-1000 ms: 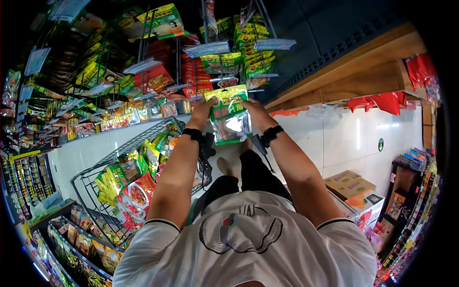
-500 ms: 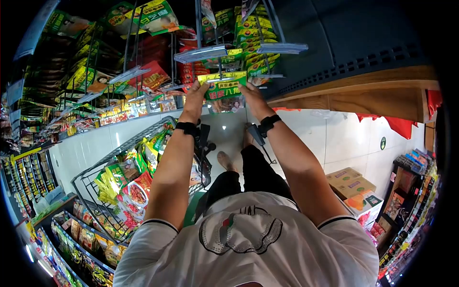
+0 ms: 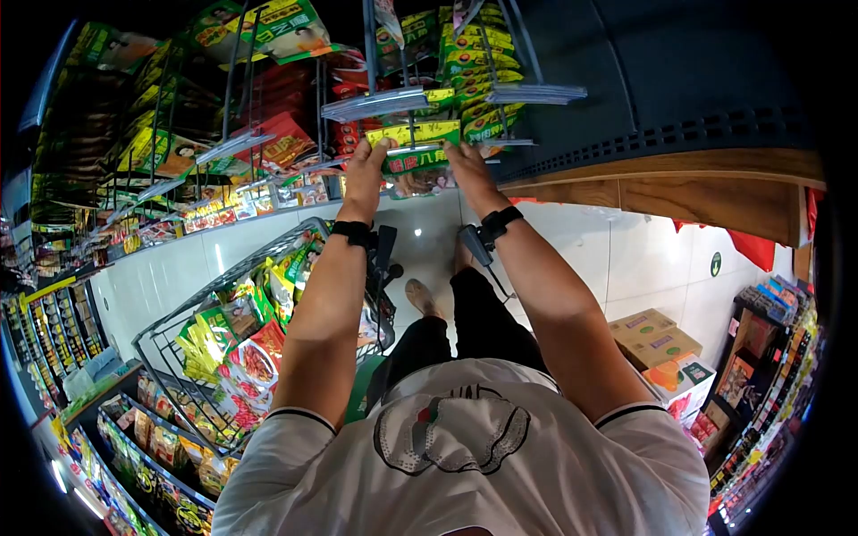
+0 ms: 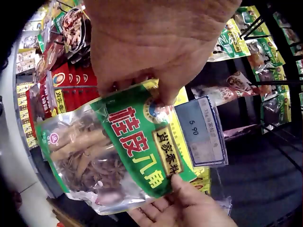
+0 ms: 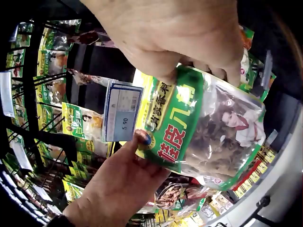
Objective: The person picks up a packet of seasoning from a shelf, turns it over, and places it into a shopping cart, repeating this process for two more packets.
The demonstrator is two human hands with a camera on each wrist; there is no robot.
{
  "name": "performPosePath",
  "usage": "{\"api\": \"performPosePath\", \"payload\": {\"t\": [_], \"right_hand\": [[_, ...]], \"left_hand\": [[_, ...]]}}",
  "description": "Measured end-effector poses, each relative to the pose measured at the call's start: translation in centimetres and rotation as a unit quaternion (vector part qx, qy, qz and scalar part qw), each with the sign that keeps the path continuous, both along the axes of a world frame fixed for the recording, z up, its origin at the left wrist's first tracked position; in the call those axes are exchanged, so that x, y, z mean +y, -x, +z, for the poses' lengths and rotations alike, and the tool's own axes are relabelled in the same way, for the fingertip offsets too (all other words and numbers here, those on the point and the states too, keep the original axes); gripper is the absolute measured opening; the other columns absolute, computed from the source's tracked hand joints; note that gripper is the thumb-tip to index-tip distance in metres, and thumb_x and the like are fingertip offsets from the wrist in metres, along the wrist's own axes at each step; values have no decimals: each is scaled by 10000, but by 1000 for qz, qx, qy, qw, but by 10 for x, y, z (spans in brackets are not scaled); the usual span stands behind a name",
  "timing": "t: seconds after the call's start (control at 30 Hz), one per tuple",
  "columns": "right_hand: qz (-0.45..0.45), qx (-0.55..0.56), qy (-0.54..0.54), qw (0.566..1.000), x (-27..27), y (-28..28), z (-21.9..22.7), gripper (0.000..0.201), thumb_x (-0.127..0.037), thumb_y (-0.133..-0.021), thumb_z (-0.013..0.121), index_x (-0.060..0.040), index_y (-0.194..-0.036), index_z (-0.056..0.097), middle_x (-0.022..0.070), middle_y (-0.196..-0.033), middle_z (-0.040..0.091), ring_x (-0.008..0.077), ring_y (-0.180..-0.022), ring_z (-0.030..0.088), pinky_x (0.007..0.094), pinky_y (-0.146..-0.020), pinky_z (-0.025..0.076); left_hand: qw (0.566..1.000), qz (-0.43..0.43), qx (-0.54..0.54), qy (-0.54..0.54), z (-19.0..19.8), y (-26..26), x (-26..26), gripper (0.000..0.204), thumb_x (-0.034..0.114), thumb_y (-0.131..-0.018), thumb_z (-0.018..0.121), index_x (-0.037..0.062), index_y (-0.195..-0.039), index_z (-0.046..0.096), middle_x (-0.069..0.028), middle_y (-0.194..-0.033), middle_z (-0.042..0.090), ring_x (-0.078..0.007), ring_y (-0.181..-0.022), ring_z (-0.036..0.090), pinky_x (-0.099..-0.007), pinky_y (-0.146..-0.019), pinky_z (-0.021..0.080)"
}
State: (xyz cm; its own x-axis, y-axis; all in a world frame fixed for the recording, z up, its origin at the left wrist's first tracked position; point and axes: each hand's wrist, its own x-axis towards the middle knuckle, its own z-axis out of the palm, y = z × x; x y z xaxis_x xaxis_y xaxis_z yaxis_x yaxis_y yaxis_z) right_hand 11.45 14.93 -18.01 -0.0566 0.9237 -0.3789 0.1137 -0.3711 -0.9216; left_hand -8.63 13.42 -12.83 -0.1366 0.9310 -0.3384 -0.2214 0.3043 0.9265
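Both hands hold a green-and-yellow spice bag (image 3: pixel 416 162) by its two sides, close to the top edge. Its clear window shows brown bark pieces and star anise in the left wrist view. My left hand (image 3: pixel 364 179) pinches one side, the thumb on the printed front (image 4: pixel 137 142). On the other side my right hand (image 3: pixel 474 177) pinches the edge, its thumb also in front. A price tag (image 4: pixel 201 132) reading 5.90, on the end of a display hook, overlaps the bag's yellow top strip. More spice bags (image 3: pixel 478 67) hang on hooks behind.
Hooks with hanging packets (image 3: pixel 170 134) fill the rack to the left. A wire shopping cart (image 3: pixel 147 344) with several packets stands left of the person. Wooden shelf edge (image 3: pixel 706 196) runs along the right, and cardboard boxes (image 3: pixel 657 339) lie on the floor at right.
The bag has moved forward and up from in front of the body to the hook with the price tag, tilting flatter in the head view. Both hands still grip its sides.
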Motion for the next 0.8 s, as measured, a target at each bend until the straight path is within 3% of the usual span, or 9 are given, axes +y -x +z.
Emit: {"api": "performPosePath", "payload": {"t": [0.07,0.17,0.2,0.3,0.43,0.57,0.6,0.7,0.8], "right_hand": [[-3,-29,0,1000,1,3,-21,534,-415,-949,525,26,-1250,534,160,-1034,656,296,-976,615,395,-871,461],[21,22,46,998,-10,0,21,630,-451,-931,526,32,-1331,467,221,-1191,619,342,-1132,578,424,-931,447],[-2,-138,-6,990,-14,3,-4,676,-467,-932,522,28,-1381,420,253,-1305,551,361,-1228,524,434,-976,429],[52,-70,25,996,-18,-6,-18,695,-409,-957,554,51,-1431,342,202,-1464,421,276,-1358,412,325,-1086,334],[57,8,49,997,-51,-12,12,610,-383,-957,557,38,-1380,426,195,-1366,522,264,-1271,494,327,-1032,388],[76,-18,-3,997,-80,-21,11,375,-348,-956,568,-23,-1143,565,61,-965,599,172,-901,549,313,-826,456],[82,9,17,996,-88,-25,6,363,-337,-955,569,-27,-1145,567,60,-967,601,168,-897,551,309,-823,456],[96,76,86,989,-109,-37,6,333,-311,-958,568,-40,-1150,574,57,-975,608,154,-898,559,304,-817,461],[109,110,160,975,-128,-45,18,314,-301,-967,557,-55,-1161,575,60,-1006,629,147,-925,587,305,-821,478]], "left_hand": [[1000,7,-19,-12,-5,-2,3,169,219,-970,586,66,-955,654,14,-926,644,-76,-848,548,-254,-785,429],[997,41,-39,-60,-15,-5,7,168,213,-974,579,57,-974,641,-2,-951,645,-90,-857,551,-258,-792,429],[997,47,-24,-59,-15,-7,8,171,212,-978,574,53,-992,632,-8,-958,643,-95,-860,553,-262,-793,431],[996,64,19,-55,-9,-11,12,189,212,-986,561,37,-1042,606,-24,-973,638,-110,-874,561,-278,-798,440],[992,63,75,-77,-6,-17,22,254,222,-990,555,11,-1132,568,-67,-996,635,-145,-921,588,-309,-819,456],[980,78,152,-103,-43,-10,34,384,239,-976,573,-17,-1253,508,-158,-1086,623,-229,-1002,608,-349,-874,458],[939,90,310,-119,-28,-16,26,481,273,-974,562,-32,-1327,448,-219,-1152,590,-297,-1031,604,-371,-905,458],[961,77,267,-18,-37,-10,12,471,306,-984,525,-64,-1269,461,-266,-1142,577,-366,-1054,589,-390,-915,454],[942,-100,309,-82,-89,17,-33,387,359,-972,505,13,-1145,518,-254,-1111,604,-420,-990,594,-440,-849,470]]}}
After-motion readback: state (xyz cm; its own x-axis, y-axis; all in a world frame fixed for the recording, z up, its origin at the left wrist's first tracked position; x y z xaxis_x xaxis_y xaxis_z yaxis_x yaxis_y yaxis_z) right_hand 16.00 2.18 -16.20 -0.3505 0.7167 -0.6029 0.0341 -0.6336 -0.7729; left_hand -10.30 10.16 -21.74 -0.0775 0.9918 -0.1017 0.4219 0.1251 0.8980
